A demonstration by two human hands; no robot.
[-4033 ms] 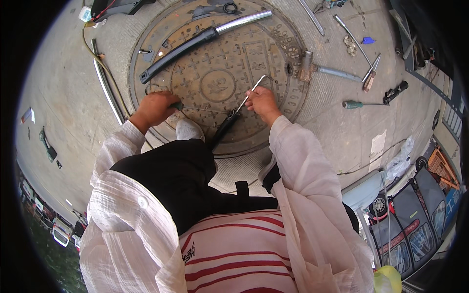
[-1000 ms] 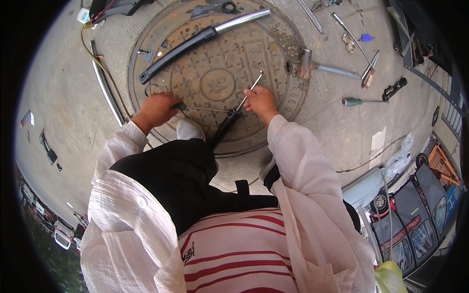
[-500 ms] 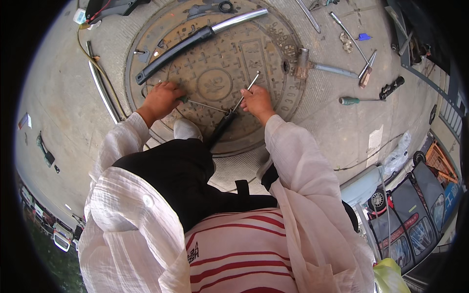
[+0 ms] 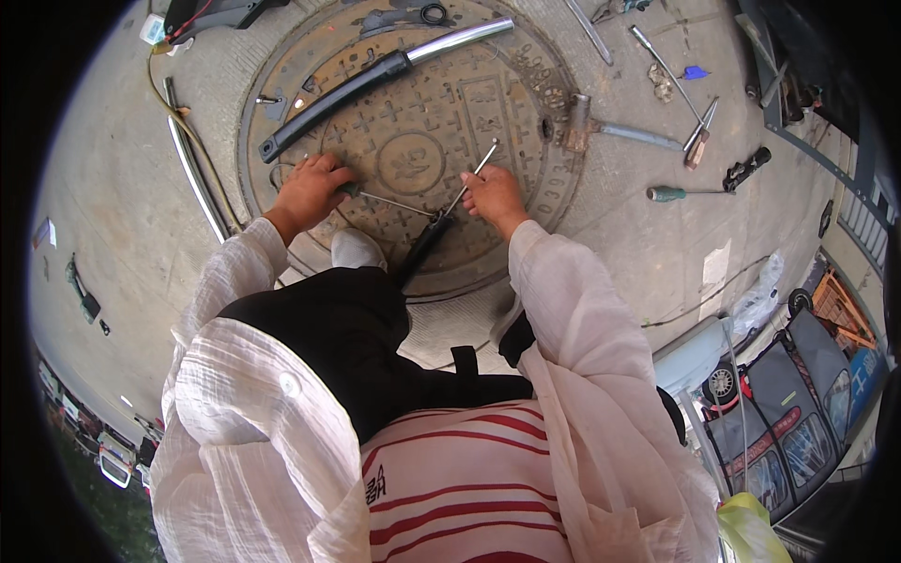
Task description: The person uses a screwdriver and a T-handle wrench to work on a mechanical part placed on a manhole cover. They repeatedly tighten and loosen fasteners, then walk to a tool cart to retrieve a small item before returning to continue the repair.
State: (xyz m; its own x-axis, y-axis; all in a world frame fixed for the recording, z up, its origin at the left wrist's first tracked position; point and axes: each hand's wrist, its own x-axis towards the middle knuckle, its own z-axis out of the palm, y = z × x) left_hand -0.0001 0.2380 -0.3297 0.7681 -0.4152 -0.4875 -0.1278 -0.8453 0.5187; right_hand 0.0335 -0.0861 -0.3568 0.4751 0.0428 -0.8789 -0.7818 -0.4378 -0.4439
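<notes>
My left hand [image 4: 313,191] is closed on the green handle of a screwdriver [image 4: 394,202], whose shaft reaches the fitting [image 4: 438,221] at the upper end of a black tube [image 4: 416,252]. My right hand [image 4: 492,195] grips a thin metal rod [image 4: 481,164] that slants up from that fitting. The tube lies aslant beside my left shoe [image 4: 357,248], its lower end hidden by my trousers. Beneath them is a round iron manhole cover [image 4: 375,202]. A long black and chrome tube [image 4: 333,100] lies across the cover above my hands.
Chrome tube [image 4: 195,159] and hose [image 4: 178,122] lie left. Rightward are a hammer [image 4: 580,122], metal rod [image 4: 666,70], pliers [image 4: 699,136], screwdriver [image 4: 666,193], dark clamp [image 4: 746,169] and plastic bag [image 4: 760,291]. A metal frame [image 4: 817,150] and grey vehicle [image 4: 779,413] stand at right.
The bent upper end of the rod in my right hand has turned; it now looks straight. My left hand is slightly higher, still on the screwdriver. The whole view has shifted slightly.
</notes>
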